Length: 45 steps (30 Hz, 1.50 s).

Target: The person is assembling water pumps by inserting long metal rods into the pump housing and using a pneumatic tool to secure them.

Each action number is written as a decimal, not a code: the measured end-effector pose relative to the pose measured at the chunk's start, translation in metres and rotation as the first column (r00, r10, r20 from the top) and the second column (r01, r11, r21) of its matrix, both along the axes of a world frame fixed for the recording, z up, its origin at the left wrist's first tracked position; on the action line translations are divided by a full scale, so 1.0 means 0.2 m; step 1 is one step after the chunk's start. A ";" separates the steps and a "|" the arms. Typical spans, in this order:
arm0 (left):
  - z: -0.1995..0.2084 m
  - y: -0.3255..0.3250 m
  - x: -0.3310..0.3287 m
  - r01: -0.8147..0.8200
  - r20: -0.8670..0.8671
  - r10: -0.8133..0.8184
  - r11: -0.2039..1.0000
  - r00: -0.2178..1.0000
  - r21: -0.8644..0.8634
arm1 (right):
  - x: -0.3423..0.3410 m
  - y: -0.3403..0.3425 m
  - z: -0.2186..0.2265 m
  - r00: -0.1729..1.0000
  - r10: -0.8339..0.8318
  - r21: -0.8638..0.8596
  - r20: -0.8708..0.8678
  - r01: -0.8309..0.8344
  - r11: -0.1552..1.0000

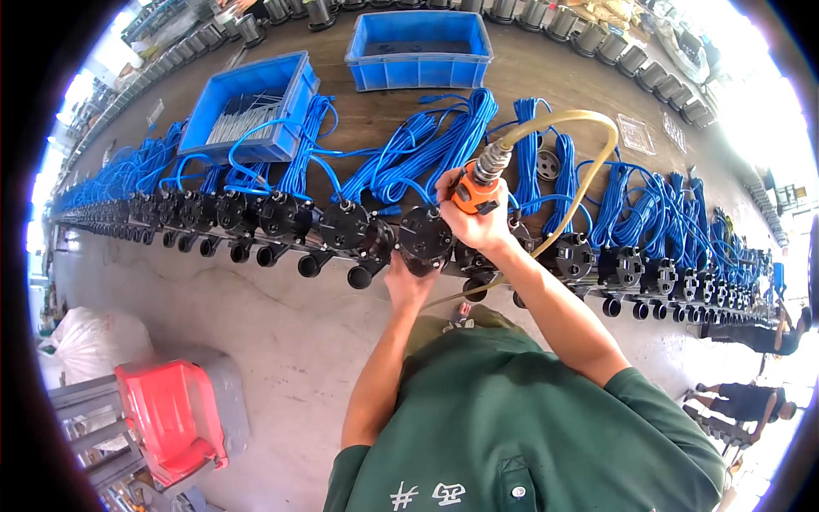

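My right hand (479,229) is wrapped round an orange air-powered driver (474,194) with a metal hose coupling on top. A yellowish air hose (607,128) loops from the coupling to the right and back down past my right forearm. The driver sits beside the round top of a black pump (424,230) at the table's near edge; its tip is hidden by my hand. Against the near, lower side of that pump my left hand (413,280) is closed, its fingers partly hidden beneath the body. Bundled blue cable (461,128) lies just behind the pump.
More black pumps (345,225) line the table edge both ways, their outlets jutting out. Behind them stand a blue bin (294,94) of thin metal rods and another blue bin (418,75). Metal cylinders (589,38) line the far edge. A red chair (171,418) stands behind me, left; people are at right.
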<state>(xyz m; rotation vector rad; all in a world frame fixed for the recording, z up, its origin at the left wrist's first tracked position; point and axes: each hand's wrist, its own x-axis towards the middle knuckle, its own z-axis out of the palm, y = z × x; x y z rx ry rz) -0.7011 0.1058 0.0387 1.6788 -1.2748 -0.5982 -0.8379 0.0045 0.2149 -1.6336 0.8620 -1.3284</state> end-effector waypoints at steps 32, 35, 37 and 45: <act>-0.10 -0.15 0.22 0.408 -0.452 -0.451 0.892 0.769 -0.196 | 0.36 -0.17 0.13 0.978 -0.120 0.179 0.171 0.089 0.980; -0.15 -0.15 0.22 0.398 -0.470 -0.478 0.878 0.742 -0.265 | 0.42 -0.18 0.08 0.998 -0.053 0.240 0.021 0.046 0.970; -0.15 -0.15 0.22 0.386 -0.501 -0.488 0.873 0.715 -0.299 | 0.42 -0.17 0.02 0.999 -0.002 0.224 -0.042 0.011 0.975; -0.10 -0.17 0.17 0.341 -0.368 -0.435 0.893 0.822 -0.294 | 0.36 -0.17 0.04 0.997 0.048 0.179 -0.057 -0.038 0.983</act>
